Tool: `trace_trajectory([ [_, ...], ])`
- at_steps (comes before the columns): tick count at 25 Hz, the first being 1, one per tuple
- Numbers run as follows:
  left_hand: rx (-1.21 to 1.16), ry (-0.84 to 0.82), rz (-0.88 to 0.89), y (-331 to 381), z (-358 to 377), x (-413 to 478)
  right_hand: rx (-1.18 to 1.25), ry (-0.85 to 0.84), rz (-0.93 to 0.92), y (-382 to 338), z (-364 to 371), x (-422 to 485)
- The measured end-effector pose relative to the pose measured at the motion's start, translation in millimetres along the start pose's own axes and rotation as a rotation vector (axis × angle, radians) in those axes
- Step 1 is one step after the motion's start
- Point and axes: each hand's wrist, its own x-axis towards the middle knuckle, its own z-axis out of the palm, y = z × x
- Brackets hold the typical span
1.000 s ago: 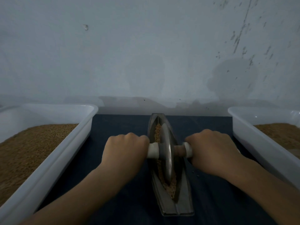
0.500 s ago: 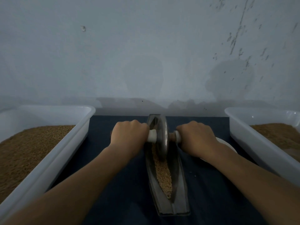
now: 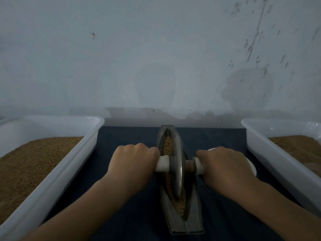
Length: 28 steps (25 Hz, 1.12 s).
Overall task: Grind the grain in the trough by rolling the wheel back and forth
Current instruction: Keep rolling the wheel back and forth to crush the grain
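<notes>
You have two hands in view, left hand [image 3: 133,164] and right hand [image 3: 225,166]. You have one wheel [image 3: 178,167] with two white grips, left grip [image 3: 162,163] and right grip [image 3: 199,165], and one trough [image 3: 191,220]. Two white trays, left tray [image 3: 69,171] and right tray [image 3: 271,164], stand at the side edges of the one dark cloth [image 3: 130,134]. One round white dish [image 3: 251,166] shows.
</notes>
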Motion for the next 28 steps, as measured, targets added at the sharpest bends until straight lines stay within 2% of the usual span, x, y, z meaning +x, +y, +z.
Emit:
trace_trajectory([
  [4,0.029,-0.02,-0.039,-2.7,9.9,13.7,-0.03,0.017,0.036,0.4,3.5,13.4],
  [11,-0.034,-0.069,-0.189,-18.1,37.1,76.9,-0.065,0.01,0.031,4.9,10.5,101.7],
  [16,-0.04,-0.019,-0.114,-5.2,20.3,26.6,-0.047,0.016,-0.002,-1.6,1.8,41.2],
  [20,-0.052,-0.075,-0.084,2.1,1.8,-14.7,-0.123,0.018,-0.026,-5.7,-15.2,3.9],
  [24,-0.031,-0.083,-0.098,0.4,1.0,6.4,-0.093,-0.002,0.014,-2.8,-6.4,16.4],
  [28,0.016,-0.124,-0.097,-10.5,15.5,60.9,-0.006,-0.032,0.054,5.3,12.3,67.7],
])
